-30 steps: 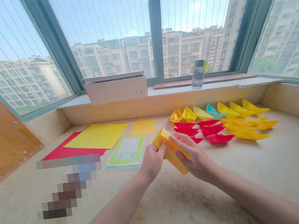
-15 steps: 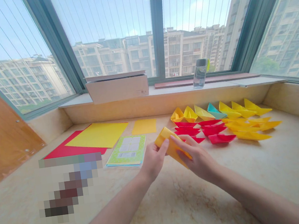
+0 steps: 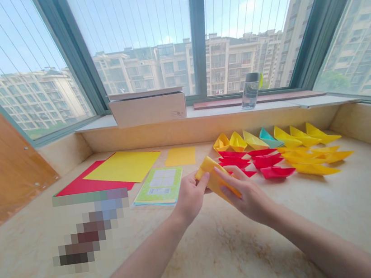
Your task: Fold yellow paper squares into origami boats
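One folded paper (image 3: 215,177), yellow-orange, is held between two hands above the middle of the counter (image 3: 201,255). Its long axis runs on a slant, from a far end pointing away and to the left, toward the window, to a near end pointing back toward the person and to the right.

The left hand (image 3: 190,195) is closed on the far-left part, thumb pressed on top; its other fingers are mostly hidden underneath. The right hand (image 3: 249,194) grips the right side, thumb and forefinger slightly parted with their tips on the paper.

Just beyond the right hand stand red boats (image 3: 278,172) of folded paper, with yellow boats (image 3: 317,168) to their right and a teal boat (image 3: 269,139) in the back row. Left of the left hand lies a green booklet (image 3: 159,185); behind it are an orange sheet (image 3: 180,156) and a yellow sheet (image 3: 124,167) overlapping a red sheet (image 3: 75,184). Farthest out, a white box (image 3: 149,109) and a bottle (image 3: 250,93) stand on the windowsill (image 3: 216,111).
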Demonstrator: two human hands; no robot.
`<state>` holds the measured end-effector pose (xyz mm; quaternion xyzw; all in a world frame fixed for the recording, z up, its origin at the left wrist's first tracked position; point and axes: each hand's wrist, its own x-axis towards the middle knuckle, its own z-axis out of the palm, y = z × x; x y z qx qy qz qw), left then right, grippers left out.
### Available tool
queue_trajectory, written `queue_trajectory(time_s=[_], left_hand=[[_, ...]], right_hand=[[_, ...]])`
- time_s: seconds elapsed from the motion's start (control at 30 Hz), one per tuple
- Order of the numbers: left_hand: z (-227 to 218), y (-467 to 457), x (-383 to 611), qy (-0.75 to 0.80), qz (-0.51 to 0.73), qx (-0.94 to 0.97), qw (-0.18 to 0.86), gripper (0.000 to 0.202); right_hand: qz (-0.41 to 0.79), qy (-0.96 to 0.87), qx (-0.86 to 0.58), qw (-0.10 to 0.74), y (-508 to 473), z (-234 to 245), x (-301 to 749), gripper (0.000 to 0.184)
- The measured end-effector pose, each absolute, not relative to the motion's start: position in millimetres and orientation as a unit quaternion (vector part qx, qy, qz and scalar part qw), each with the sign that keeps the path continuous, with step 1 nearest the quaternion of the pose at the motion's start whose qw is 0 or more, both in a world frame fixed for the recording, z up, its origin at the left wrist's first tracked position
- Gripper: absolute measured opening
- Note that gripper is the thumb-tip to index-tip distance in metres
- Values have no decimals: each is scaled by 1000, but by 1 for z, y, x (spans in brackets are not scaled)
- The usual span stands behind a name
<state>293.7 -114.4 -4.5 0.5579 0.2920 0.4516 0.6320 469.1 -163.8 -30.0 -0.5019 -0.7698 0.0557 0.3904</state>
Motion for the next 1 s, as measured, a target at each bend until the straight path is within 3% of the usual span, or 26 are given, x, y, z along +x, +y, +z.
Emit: queue_trajectory(time_s=[1.0], left_hand=[[-2, -109, 287, 324, 442, 575, 607, 42]], right_hand=[[52, -787, -472, 394, -164, -27, 474, 47]])
